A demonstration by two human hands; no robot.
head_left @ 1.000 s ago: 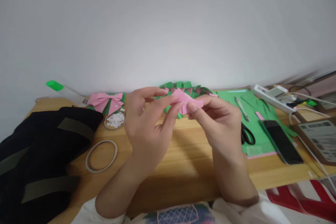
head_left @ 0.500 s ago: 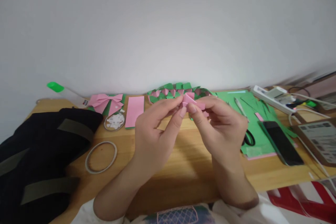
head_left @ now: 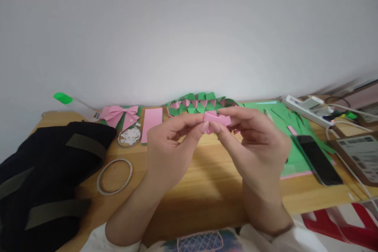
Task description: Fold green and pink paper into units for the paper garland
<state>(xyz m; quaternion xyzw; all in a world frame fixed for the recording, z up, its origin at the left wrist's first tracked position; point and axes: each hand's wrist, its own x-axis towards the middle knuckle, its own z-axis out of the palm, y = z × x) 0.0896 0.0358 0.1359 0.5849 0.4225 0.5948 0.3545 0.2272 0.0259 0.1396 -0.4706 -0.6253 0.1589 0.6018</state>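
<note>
A small piece of folded pink paper (head_left: 217,119) is pinched between my two hands above the middle of the table. My left hand (head_left: 174,145) grips its left side with thumb and fingers closed. On its right side, my right hand (head_left: 256,145) presses it between thumb and fingers. Both thumbs meet at the paper's lower edge. Behind my hands, against the wall, lies a row of folded green and pink paper pieces (head_left: 202,104), partly hidden by my fingers.
To the left are a pink paper bow (head_left: 119,115), a pink sheet (head_left: 152,124), a dish of white scraps (head_left: 129,136), a white ring (head_left: 114,176) and dark cloth (head_left: 53,173). To the right are green sheets (head_left: 298,157), a phone (head_left: 319,159) and a power strip (head_left: 308,110).
The folded pink paper has turned and now lies flatter between my fingers. My right hand has shifted a little to the right, covering the black scissor handle; my left hand moved slightly left.
</note>
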